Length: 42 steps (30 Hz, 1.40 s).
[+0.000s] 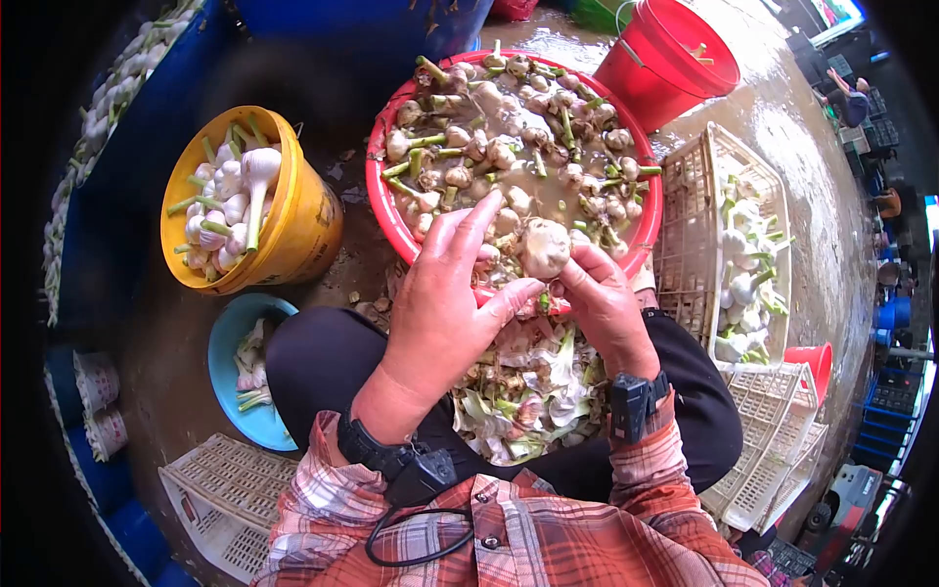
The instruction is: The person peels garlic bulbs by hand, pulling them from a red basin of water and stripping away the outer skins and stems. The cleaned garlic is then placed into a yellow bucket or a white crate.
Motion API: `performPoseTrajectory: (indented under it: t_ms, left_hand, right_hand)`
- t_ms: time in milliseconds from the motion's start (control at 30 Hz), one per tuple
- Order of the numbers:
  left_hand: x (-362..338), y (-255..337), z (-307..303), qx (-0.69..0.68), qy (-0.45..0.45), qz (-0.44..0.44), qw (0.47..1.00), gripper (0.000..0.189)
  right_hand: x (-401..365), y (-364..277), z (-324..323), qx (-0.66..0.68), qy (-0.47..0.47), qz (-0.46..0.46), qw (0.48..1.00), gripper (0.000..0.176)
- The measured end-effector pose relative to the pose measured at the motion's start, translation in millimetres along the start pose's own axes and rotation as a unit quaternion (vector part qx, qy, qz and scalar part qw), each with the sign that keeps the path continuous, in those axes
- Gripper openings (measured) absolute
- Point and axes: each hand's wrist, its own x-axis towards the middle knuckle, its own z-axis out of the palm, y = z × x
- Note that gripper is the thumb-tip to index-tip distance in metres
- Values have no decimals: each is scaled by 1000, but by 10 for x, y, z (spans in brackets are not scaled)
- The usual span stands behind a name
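A garlic bulb, pale with some dirty patches, is held by my right hand, pinched between thumb and fingers. On the other side of the bulb my left hand is open, its fingers stretched upward and its thumb pointing at the bulb's lower side. Both hands are over the near rim of a red basin, where many dirty garlic bulbs with cut green stems lie in murky water. Below the hands, between my legs, is a heap of garlic skins and trimmings.
At left stand a yellow bucket of cleaned bulbs and a blue basin with some garlic. To the right are a cream crate of garlic and more crates. A red bucket stands behind on the wet floor.
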Motion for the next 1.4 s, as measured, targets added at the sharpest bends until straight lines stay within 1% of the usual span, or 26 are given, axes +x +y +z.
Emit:
performPoseTrajectory:
  t_ms: [33, 100, 167, 233, 300, 333, 367, 433, 500, 567, 633, 667, 700, 733, 767, 800, 833, 900, 967, 1067, 1100, 1133, 1167, 1233, 1267, 1400]
  left_hand:
    - [4, 55, 0, -53, -75, -24, 995, 73]
    - [-47, 73, 131, -126, -135, -37, 982, 63]
    - [-116, 153, 239, -94, -114, -7, 989, 58]
    - [-171, 193, 333, -65, -94, 21, 993, 52]
    - [-178, 184, 332, -103, -154, 17, 982, 43]
    - [-194, 222, 307, -104, -140, 30, 984, 30]
    - [-210, 241, 298, -98, -145, 32, 984, 30]
    - [-251, 262, 307, -5, -123, 87, 989, 23]
    - [-264, 277, 323, 83, -98, 143, 981, 17]
    - [-247, 284, 339, 168, -67, 198, 963, 12]
    - [-227, 291, 349, 193, -69, 207, 957, 10]
    - [-215, 292, 353, 218, -69, 217, 949, 10]
    - [-202, 277, 356, 218, -69, 217, 949, 10]
    - [-192, 243, 358, 119, -89, 137, 979, 11]
    - [-182, 201, 364, 18, -107, 57, 992, 12]
    - [-196, 141, 372, -181, -169, -73, 966, 16]
    - [-206, 104, 405, -183, -170, -71, 966, 16]
    - [-234, 65, 456, -270, -185, -89, 941, 21]
    - [-244, 60, 459, -261, -196, -80, 942, 22]
    - [-151, 55, 304, -378, -37, -107, 919, 15]
    - [-85, 68, 215, -310, 22, -56, 949, 23]
    - [-48, 112, 195, -140, 64, 50, 987, 29]
    - [-31, 179, 181, 39, 102, 151, 982, 37]
    - [-80, 174, 257, 53, -43, 224, 972, 43]
    - [-115, 190, 302, 83, -75, 232, 966, 32]
    - [-107, 159, 368, 88, -54, 232, 967, 19]
  right_hand:
    - [-208, -17, 71, 37, 7, 8, 999, 24]
    - [-504, -115, 164, -170, 98, -30, 980, 26]
    - [-674, -181, 178, -104, 159, -31, 981, 31]
    - [-803, -181, 291, -1, 104, -45, 994, 38]
    - [-857, -198, 305, 22, 114, -52, 992, 44]
    - [-873, -207, 277, -3, 118, -55, 991, 44]
    - [-893, -203, 254, -28, 122, -56, 991, 45]
    - [-940, -158, 213, -27, 118, -60, 991, 45]
    - [-962, -119, 178, -145, 115, -89, 979, 44]
    - [-976, -116, 165, -181, 137, -88, 970, 44]
    - [-1003, -113, 160, -259, 135, -79, 953, 43]
    - [-1016, -129, 166, -259, 135, -78, 953, 43]
    - [-1031, -160, 174, -185, 112, -67, 974, 44]
    - [-1037, -179, 174, -110, 88, -56, 988, 44]
    - [-1025, -177, 158, -111, 89, -55, 988, 44]
    - [-1003, -173, 139, -83, 95, -77, 989, 44]
    - [-982, -187, 129, -56, 101, -100, 988, 43]
    - [-934, -189, 172, -18, 92, -67, 993, 49]
    - [-872, -222, 251, -55, 108, -52, 991, 55]
    - [-857, -204, 122, 28, 92, -74, 993, 61]
    - [-872, -226, 121, 28, 103, -102, 989, 62]
    - [-876, -236, 108, 45, 97, -106, 989, 62]
    - [-879, -232, 105, 66, 92, -108, 988, 61]
    - [-855, -258, 143, 34, 74, -95, 992, 62]
    - [-858, -252, 159, 2, 61, -84, 995, 62]
    - [-794, -199, 118, -12, 44, -51, 998, 60]
